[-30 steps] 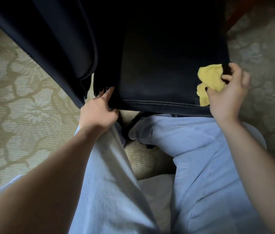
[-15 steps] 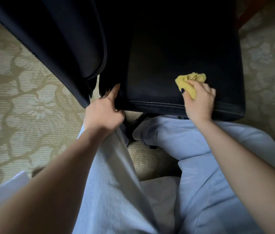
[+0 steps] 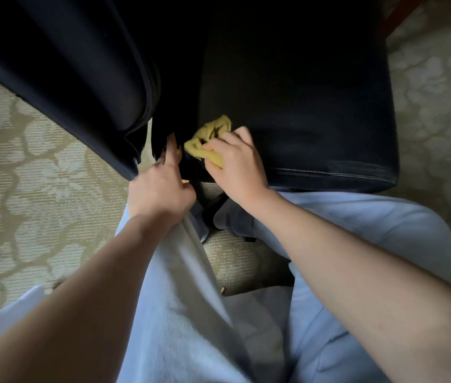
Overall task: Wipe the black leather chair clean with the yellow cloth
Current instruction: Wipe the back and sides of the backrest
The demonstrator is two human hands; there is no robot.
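- Wiping looks under way; the right hand (image 3: 235, 161) clutches the bunched yellow cloth (image 3: 210, 134), pressing it on the black leather chair (image 3: 301, 106) at the seat's near left corner
- The left hand (image 3: 160, 189) grips the seat edge just beside the cloth, fingers curled round it; one finger lies straight along the leather
- Which parts are already clean cannot be told; probably much surface remains
- No container is in view; patterned carpet (image 3: 39, 175) lies beneath

One cam only: head-mounted, wide-angle, facing fwd and steeply down over wearer's lap (image 3: 191, 327). Close range: black leather chair (image 3: 301, 106) fills upper frame, patterned carpet (image 3: 25, 194) at L and R edges, forearms (image 3: 86, 299) enter from bottom.
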